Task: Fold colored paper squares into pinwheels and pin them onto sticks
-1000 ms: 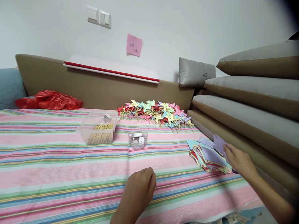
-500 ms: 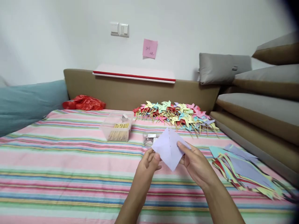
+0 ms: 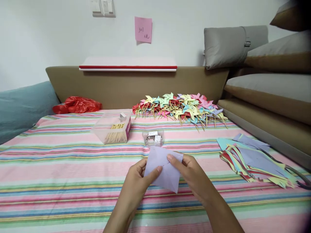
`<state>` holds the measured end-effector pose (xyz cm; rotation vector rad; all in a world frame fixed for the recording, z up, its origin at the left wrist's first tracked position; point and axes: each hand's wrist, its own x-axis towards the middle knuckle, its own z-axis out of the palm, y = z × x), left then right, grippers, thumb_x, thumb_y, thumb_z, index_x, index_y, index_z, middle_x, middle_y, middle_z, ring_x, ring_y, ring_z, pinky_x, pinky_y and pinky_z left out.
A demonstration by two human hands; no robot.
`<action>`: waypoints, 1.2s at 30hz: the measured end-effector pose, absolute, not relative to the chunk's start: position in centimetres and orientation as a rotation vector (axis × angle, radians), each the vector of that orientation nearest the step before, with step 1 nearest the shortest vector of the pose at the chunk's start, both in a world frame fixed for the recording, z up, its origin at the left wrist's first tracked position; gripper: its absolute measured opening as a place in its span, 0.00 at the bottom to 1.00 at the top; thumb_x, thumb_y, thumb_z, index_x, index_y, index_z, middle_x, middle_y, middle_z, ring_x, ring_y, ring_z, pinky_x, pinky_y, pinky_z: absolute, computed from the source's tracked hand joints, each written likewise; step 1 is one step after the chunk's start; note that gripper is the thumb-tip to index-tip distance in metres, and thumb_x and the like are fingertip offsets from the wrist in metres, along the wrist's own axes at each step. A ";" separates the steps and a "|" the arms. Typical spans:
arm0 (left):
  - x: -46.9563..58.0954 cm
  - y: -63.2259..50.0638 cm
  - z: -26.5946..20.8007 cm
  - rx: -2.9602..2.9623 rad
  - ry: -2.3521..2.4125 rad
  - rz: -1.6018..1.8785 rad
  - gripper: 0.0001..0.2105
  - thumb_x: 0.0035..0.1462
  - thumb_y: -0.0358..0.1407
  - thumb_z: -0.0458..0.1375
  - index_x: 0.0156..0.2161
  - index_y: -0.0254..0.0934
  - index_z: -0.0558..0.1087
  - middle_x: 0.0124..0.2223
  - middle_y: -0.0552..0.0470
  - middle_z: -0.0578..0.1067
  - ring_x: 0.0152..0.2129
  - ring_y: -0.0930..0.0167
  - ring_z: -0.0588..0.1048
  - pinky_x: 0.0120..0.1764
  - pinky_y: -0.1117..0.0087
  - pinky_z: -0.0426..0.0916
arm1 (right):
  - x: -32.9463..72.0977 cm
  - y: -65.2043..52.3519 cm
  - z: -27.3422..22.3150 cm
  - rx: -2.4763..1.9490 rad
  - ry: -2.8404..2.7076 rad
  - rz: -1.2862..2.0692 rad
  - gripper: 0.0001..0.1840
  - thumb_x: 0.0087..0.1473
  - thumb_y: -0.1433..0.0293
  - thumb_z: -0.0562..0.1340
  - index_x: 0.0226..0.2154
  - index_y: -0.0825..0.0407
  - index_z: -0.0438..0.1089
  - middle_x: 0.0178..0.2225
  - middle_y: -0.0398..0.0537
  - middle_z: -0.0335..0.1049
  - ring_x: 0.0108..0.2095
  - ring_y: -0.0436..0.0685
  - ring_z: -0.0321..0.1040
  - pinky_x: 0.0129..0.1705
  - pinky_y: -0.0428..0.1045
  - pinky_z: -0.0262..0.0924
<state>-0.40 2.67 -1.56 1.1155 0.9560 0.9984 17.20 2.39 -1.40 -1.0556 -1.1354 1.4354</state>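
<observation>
Both hands hold one square of lilac paper (image 3: 165, 176) above the striped cloth, with slits or creases running in from its corners. My left hand (image 3: 139, 178) grips its left side, thumb lying on the front face. My right hand (image 3: 188, 170) pinches the upper right part, thumb on the front near the middle; the fingers behind the sheet are hidden. Just beyond the paper lies a clear packet of small dark metal pieces (image 3: 153, 137) with white labels. To the right is a stack of coloured paper sheets (image 3: 257, 161).
Many paper pinwheels on sticks (image 3: 179, 106) are heaped at the back. A clear plastic box (image 3: 115, 127) of wooden sticks stands left of centre. Scissors (image 3: 297, 174) lie by the paper stack. A red plastic bag (image 3: 77, 105) sits back left; grey cushions (image 3: 272, 87) line the right.
The lilac paper has turned from a diamond to a squarer position and come lower and left. My left thumb has moved from its edge onto its face. The camera view has shifted.
</observation>
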 end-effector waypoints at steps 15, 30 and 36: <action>0.8 1.2 -1.5 1.133 0.979 0.934 0.15 0.56 0.47 0.66 0.38 0.35 0.79 0.32 0.50 0.78 0.29 0.69 0.72 0.32 0.71 0.65 | 17.7 1.8 -1.1 -1.073 -1.189 1.304 0.17 0.52 0.58 0.71 0.39 0.52 0.76 0.34 0.45 0.77 0.33 0.54 0.69 0.34 0.47 0.61; 0.2 1.6 -1.7 0.722 0.985 1.291 0.16 0.54 0.46 0.69 0.41 0.36 0.83 0.37 0.48 0.83 0.33 0.68 0.77 0.38 0.71 0.71 | 17.9 1.0 -1.1 -1.003 -1.376 1.000 0.22 0.61 0.62 0.64 0.57 0.38 0.68 0.66 0.48 0.59 0.62 0.61 0.61 0.61 0.57 0.60; 0.1 1.6 -1.4 0.682 0.933 1.314 0.14 0.55 0.44 0.68 0.43 0.36 0.84 0.38 0.47 0.83 0.34 0.68 0.78 0.37 0.71 0.73 | 17.9 0.6 -1.6 -1.092 -1.768 0.774 0.11 0.63 0.67 0.61 0.45 0.38 0.77 0.71 0.40 0.42 0.70 0.63 0.47 0.67 0.61 0.50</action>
